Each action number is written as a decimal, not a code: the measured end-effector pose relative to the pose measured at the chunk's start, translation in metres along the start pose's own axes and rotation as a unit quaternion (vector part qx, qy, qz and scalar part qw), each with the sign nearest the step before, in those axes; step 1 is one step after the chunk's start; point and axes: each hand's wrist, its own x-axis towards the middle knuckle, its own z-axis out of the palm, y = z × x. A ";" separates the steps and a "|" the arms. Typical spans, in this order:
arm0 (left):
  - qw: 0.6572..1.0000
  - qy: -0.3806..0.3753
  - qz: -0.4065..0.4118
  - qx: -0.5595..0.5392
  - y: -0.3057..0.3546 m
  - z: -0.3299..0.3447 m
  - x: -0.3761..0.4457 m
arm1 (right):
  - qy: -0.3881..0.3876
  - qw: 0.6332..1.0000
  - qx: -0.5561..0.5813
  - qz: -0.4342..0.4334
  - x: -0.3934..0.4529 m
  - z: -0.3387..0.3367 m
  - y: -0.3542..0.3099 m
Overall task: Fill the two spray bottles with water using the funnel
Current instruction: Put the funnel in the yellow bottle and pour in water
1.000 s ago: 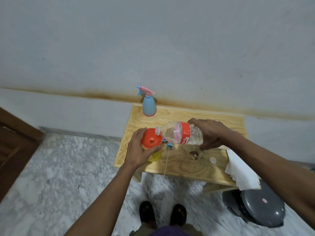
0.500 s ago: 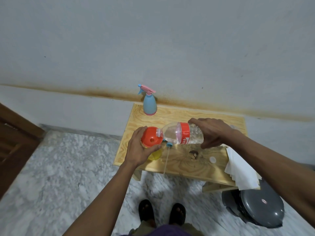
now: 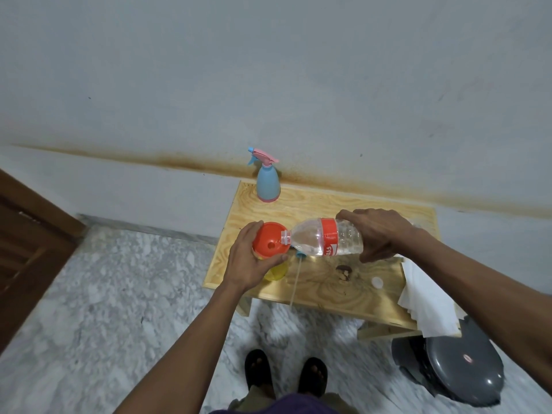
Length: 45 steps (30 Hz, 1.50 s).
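— Left side?
— My left hand (image 3: 249,258) is closed around the orange funnel (image 3: 268,242), seated on the yellow spray bottle (image 3: 276,271) at the table's (image 3: 322,291) front-left.
— Right side?
— My right hand (image 3: 379,234) wraps the tilted water bottle (image 3: 325,241), mouth over the funnel. The blue spray bottle (image 3: 268,185) stands at the back.

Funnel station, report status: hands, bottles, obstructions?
Left hand steadying orange funnel on yellow spray bottle. Right hand tipping water bottle into funnel. Blue spray bottle capped, behind. No obstructions.

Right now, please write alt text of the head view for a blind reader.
The right hand tips a clear plastic bottle into an orange funnel, steadied by the left hand over a yellow bottle on a wooden table.
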 end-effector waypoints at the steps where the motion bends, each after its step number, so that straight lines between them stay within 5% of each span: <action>1: 1.000 0.000 0.000 0.000 0.000 0.000 0.000 | 0.000 1.000 -0.001 -0.001 0.000 -0.001 0.000; 30: 1.000 -0.011 -0.005 -0.001 0.001 -0.002 0.000 | 0.017 1.000 0.014 -0.005 0.003 0.006 0.002; 39: 1.000 -0.017 0.002 0.002 0.002 -0.004 -0.001 | 0.063 0.985 0.160 -0.018 0.004 0.039 -0.009; 45: 1.000 -0.027 0.007 0.003 0.000 -0.006 0.002 | 0.166 0.937 0.307 -0.018 0.000 0.061 -0.024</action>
